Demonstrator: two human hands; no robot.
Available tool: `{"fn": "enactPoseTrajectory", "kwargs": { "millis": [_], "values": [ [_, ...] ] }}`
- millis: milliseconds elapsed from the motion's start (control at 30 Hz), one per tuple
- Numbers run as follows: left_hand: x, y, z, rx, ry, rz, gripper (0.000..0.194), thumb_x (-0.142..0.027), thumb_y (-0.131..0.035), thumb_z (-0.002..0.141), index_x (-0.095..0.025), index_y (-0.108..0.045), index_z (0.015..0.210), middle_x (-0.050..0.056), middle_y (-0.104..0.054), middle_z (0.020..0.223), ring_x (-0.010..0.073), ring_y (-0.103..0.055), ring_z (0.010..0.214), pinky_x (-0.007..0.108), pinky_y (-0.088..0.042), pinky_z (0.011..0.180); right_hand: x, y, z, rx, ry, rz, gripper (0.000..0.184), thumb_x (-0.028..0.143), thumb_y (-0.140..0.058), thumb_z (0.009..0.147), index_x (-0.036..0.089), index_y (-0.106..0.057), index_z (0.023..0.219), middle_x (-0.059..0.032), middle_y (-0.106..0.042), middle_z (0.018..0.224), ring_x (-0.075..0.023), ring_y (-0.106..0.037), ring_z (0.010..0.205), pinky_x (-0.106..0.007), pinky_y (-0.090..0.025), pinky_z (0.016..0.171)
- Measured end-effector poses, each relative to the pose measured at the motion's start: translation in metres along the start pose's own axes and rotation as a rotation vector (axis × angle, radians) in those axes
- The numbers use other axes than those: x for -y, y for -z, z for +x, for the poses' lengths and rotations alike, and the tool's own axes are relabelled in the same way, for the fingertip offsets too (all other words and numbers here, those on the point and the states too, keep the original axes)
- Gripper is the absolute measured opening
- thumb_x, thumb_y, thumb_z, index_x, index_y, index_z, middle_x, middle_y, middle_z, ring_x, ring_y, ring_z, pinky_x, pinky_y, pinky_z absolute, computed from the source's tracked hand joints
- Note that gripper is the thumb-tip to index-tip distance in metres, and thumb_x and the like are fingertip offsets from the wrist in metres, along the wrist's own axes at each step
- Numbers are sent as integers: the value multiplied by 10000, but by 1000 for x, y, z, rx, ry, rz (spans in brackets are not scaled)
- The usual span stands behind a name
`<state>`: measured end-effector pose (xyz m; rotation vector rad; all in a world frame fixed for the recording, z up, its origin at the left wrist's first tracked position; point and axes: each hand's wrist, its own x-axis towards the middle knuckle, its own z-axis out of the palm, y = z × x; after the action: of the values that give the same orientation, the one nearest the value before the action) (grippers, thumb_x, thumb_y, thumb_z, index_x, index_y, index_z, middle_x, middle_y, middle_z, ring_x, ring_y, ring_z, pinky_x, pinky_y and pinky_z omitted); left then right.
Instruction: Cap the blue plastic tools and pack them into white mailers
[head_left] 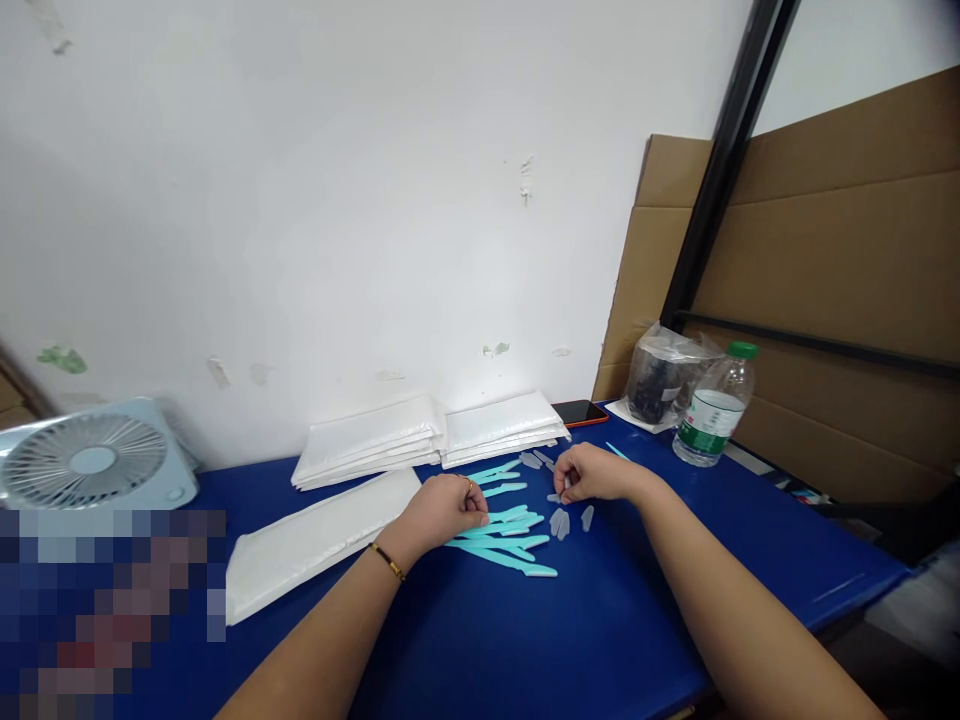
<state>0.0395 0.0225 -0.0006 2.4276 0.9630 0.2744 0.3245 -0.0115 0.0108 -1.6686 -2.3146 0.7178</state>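
Observation:
Several turquoise eyebrow razors lie fanned out on the blue table, their heads toward the right. My left hand is closed over their handle ends, thumb and fingers pinching a razor. Just right of the razors lie several small translucent plastic caps. Among these caps my right hand points down, its thumb and fingertips pinched together on a cap. The fingers partly hide that piece. Beyond the right wrist a single turquoise tip shows.
White padded envelopes are stacked against the wall, with a second stack beside them. One envelope lies left of my left hand. A phone, a bagged dark roll and a bottle stand back right; a fan sits left.

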Motion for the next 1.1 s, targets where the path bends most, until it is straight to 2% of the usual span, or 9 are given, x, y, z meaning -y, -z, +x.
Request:
{"fn": "enactPoseTrajectory", "kwargs": {
  "millis": [167,400,700,867,1100],
  "values": [
    [0,-2,2,-131,-59,170,223,-305,-478,815,-193,-654,736,3,-668,751,130,-574,664,214,-362,591,4,-7,5,-19,9,18,186,313,-656,675,155,-673,771,-4,-614,661,-107,-523,580,-191,-357,498],
    [0,-8,5,-223,-71,289,212,-260,-459,845,-206,-646,762,3,-667,824,142,-583,725,237,-360,644,14,-25,18,-108,79,158,221,365,-639,711,167,-663,806,-12,-615,683,-115,-521,600,-204,-381,522],
    [4,-9,6,-229,-34,334,195,-246,-475,846,-207,-645,760,-1,-669,834,154,-587,755,265,-353,687,9,-27,20,-88,99,210,246,397,-643,714,168,-664,804,1,-596,654,-101,-497,571,-195,-362,498],
    [3,-9,6,-234,-48,331,196,-257,-472,855,-208,-644,776,1,-668,837,157,-585,780,274,-349,710,13,-32,24,-137,112,180,228,382,-641,719,171,-667,800,2,-608,671,-103,-514,590,-194,-372,516],
    [1,-10,8,-232,-35,317,208,-254,-459,862,-196,-641,779,16,-670,857,165,-586,807,279,-359,721,17,-34,26,-102,117,177,199,339,-645,716,167,-672,812,-1,-612,666,-107,-519,586,-195,-381,516]
  ]
}}
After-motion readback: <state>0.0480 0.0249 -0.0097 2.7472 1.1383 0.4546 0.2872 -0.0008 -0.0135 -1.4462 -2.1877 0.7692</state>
